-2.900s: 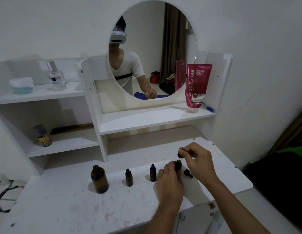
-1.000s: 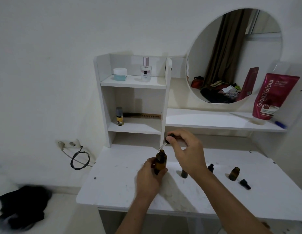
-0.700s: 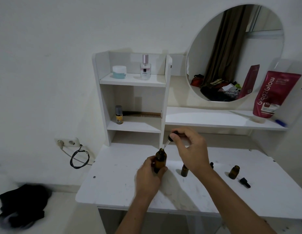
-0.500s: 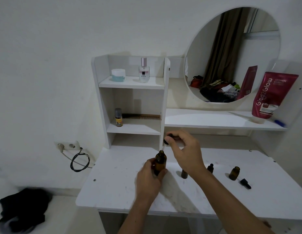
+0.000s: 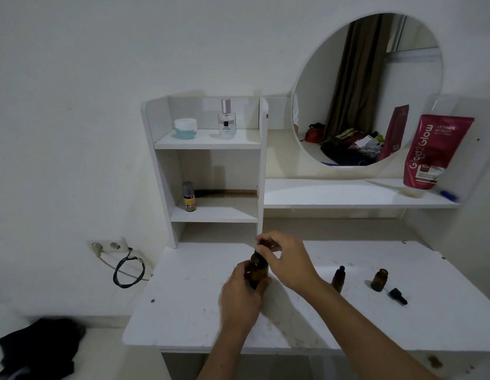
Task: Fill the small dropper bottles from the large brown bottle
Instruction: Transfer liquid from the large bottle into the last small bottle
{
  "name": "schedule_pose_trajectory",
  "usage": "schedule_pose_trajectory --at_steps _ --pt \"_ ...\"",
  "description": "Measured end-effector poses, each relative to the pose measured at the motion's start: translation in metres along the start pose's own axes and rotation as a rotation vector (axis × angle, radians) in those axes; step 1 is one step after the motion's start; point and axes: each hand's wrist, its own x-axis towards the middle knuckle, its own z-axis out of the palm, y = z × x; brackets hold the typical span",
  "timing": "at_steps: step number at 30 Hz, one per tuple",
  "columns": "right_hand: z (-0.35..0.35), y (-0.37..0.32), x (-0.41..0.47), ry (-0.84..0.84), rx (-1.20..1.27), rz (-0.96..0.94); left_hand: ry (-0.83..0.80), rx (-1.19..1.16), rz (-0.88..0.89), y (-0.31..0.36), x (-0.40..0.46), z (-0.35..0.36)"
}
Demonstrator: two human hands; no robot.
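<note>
The left hand (image 5: 242, 293) wraps the large brown bottle (image 5: 257, 271) on the desk (image 5: 189, 305); the right hand (image 5: 285, 260) pinches a dropper (image 5: 261, 244) at its mouth, likely drawing liquid. Right of the grip stand a capped small bottle (image 5: 338, 278) and an open small bottle (image 5: 379, 280), apparently unfilled, its loose cap (image 5: 397, 295) beside. Nothing blocks the way.

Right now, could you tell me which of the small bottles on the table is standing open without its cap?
The right-hand small bottle: its neck is bare, and a loose dropper cap lies beside it. The other visible small bottle wears its black dropper cap.
</note>
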Motion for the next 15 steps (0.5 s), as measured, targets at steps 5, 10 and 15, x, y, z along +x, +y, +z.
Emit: schedule_pose_trajectory --at_steps 5,10,15 --pt "0.001 0.003 -0.003 0.002 0.001 -0.007 -0.012 -0.008 0.006 0.001 0.000 -0.002" --pt "-0.013 0.007 -0.014 0.101 0.036 -0.034 -0.014 -0.030 -0.002 0.004 -0.002 -0.005" --pt "-0.054 0.020 -0.042 0.227 0.013 -0.047 0.016 -0.104 -0.001 0.000 -0.004 -0.010"
